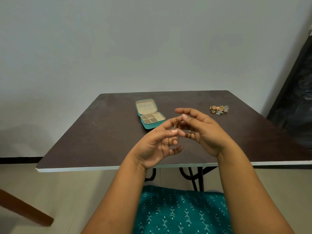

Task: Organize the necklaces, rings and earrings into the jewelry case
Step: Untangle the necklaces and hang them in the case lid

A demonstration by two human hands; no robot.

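A teal jewelry case (150, 114) lies open on the dark table (104, 132), its beige lid flat behind a tray of small compartments. Both hands hover above the table in front of the case. My left hand (157, 144) pinches a small gold piece of jewelry (176, 123) between thumb and forefinger. My right hand (200, 130) is close against it, fingertips at the same piece; whether they grip it I cannot tell. A small pile of gold and silver jewelry (219, 109) lies at the far right of the table.
The table stands against a plain grey wall. A dark object (297, 98) leans at the right beyond the table. A brown wooden edge (25, 208) shows at the lower left. My lap in teal patterned cloth (180, 213) is below the table's near edge.
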